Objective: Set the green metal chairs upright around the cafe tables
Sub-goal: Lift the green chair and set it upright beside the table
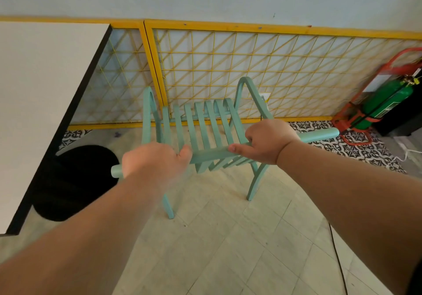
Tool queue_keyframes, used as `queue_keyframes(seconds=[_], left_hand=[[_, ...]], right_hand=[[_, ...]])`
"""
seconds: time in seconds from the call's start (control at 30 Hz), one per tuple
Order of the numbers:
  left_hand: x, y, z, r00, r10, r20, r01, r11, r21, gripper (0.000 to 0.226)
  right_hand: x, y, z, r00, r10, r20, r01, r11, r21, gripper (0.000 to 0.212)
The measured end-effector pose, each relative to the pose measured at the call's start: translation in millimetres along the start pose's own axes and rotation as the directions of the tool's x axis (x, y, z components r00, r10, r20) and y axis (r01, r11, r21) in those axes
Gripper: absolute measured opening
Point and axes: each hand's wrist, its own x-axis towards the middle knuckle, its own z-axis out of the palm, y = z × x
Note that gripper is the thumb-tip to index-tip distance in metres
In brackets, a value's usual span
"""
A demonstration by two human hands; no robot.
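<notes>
We clasp the green chair (201, 123) by its top rail (212, 152), left hand (153, 160) and right hand (269, 141) — stiff, likely weighty, legs beneath our hold.

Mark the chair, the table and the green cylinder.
chair (210, 154), head view, middle of its top rail
table (45, 77), head view, bare white top
green cylinder (388, 102), head view, its body

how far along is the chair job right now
Done: the green chair is seat-up, its two near legs on the tiled floor. In hand: left hand and right hand both grip its top rail. Left: it faces the yellow grid fence, beside the white table rather than at it, so it probably needs turning or sliding in. No other chairs are in view, so the rest cannot be judged.
</notes>
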Motion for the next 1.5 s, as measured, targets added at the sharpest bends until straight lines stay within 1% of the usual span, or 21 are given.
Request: queue_keyframes(seconds=[0.03, 0.07, 0.1, 0.17, 0.2, 0.23, 0.3, 0.37, 0.4, 0.47, 0.53, 0.63, 0.7, 0.73, 0.8, 0.87, 0.93, 0.97, 1.1, 1.23, 1.5], left_hand=[[1, -2, -3, 0.992, 0.118, 0.043, -0.119, 0.992, 0.038, 0.045], [2, -7, -9, 0.969, 0.206, 0.134, -0.215, 0.975, 0.062, 0.040], [5, -13, -15, 0.947, 0.238, 0.216, -0.249, 0.968, 0.025, 0.045], [10, -29, -31, 0.930, 0.197, 0.311, -0.176, 0.980, -0.095, 0.071], [11, -37, -36, 0.922, 0.187, 0.340, -0.166, 0.982, -0.090, 0.070], [11, -43, -36, 0.911, 0.186, 0.369, -0.172, 0.983, -0.070, 0.060], [10, -52, -28, 0.917, 0.165, 0.363, -0.131, 0.984, -0.118, 0.043], [10, -52, -22, 0.935, 0.150, 0.321, -0.098, 0.980, -0.175, 0.048], [11, -50, -22, 0.939, 0.141, 0.313, -0.093, 0.982, -0.164, 0.048], [14, -48, -24, 0.944, 0.116, 0.308, -0.074, 0.987, -0.146, 0.037], [14, -49, -24, 0.941, 0.105, 0.321, -0.070, 0.990, -0.119, 0.031], [15, -49, -22, 0.948, 0.114, 0.296, -0.090, 0.991, -0.094, 0.029], [15, -50, -23, 0.951, 0.124, 0.284, -0.096, 0.989, -0.111, 0.026], [14, -50, -23, 0.951, 0.128, 0.281, -0.097, 0.988, -0.122, 0.024], [13, -51, -23, 0.949, 0.143, 0.281, -0.105, 0.984, -0.146, 0.020], [12, -52, -23, 0.950, 0.156, 0.271, -0.110, 0.978, -0.177, 0.017], [11, -52, -21, 0.956, 0.159, 0.249, -0.109, 0.973, -0.201, 0.019], [11, -53, -20, 0.958, 0.161, 0.236, -0.113, 0.973, -0.202, 0.022], [14, -55, -16, 0.963, 0.175, 0.205, -0.131, 0.968, -0.212, 0.029], [14, -55, -14, 0.961, 0.184, 0.208, -0.132, 0.961, -0.242, 0.024], [13, -51, -15, 0.964, 0.171, 0.206, -0.129, 0.971, -0.202, 0.023]], right_hand=[[0, 1, 0, 1.000, 0.003, -0.003, -0.003, 1.000, 0.002, 0.090], [0, 1, 0, 1.000, 0.001, -0.004, -0.001, 1.000, -0.005, 0.089], [0, 1, 0, 1.000, 0.000, -0.006, 0.000, 1.000, -0.012, 0.087], [1, 2, 0, 1.000, -0.004, -0.017, 0.004, 1.000, -0.020, 0.087], [2, 3, 1, 1.000, -0.006, -0.020, 0.006, 1.000, -0.023, 0.088], [2, 4, 1, 1.000, -0.009, -0.021, 0.008, 1.000, -0.022, 0.089], [3, 5, 3, 1.000, -0.010, -0.023, 0.010, 1.000, -0.010, 0.091], [5, 4, 4, 0.999, -0.006, -0.045, 0.006, 1.000, -0.005, 0.091], [4, 4, 4, 0.998, 0.004, -0.061, -0.004, 1.000, -0.005, 0.089], [2, 6, 5, 0.994, 0.020, -0.109, -0.022, 1.000, -0.016, 0.085], [0, 3, 9, 0.977, 0.075, -0.200, -0.076, 0.997, 0.002, 0.079], [-4, -15, 29, 0.875, 0.295, -0.385, -0.266, 0.956, 0.127, 0.063], [-5, -34, 35, 0.792, 0.434, -0.429, -0.360, 0.900, 0.246, 0.049], [-6, -45, 33, 0.784, 0.464, -0.413, -0.377, 0.884, 0.277, 0.047], [-7, -72, 23, 0.864, 0.383, -0.328, -0.308, 0.916, 0.258, 0.053], [-1, -108, 10, 0.950, 0.206, -0.234, -0.151, 0.961, 0.232, 0.059], [12, -143, -1, 0.983, 0.076, -0.166, -0.039, 0.975, 0.217, 0.061], [19, -157, -4, 0.989, 0.055, -0.136, -0.026, 0.978, 0.205, 0.063], [32, -172, -5, 0.984, 0.128, -0.122, -0.101, 0.972, 0.211, 0.064], [28, -169, -2, 0.978, 0.125, -0.169, -0.086, 0.971, 0.223, 0.059], [30, -164, -4, 0.980, 0.118, -0.159, -0.083, 0.975, 0.207, 0.052]])
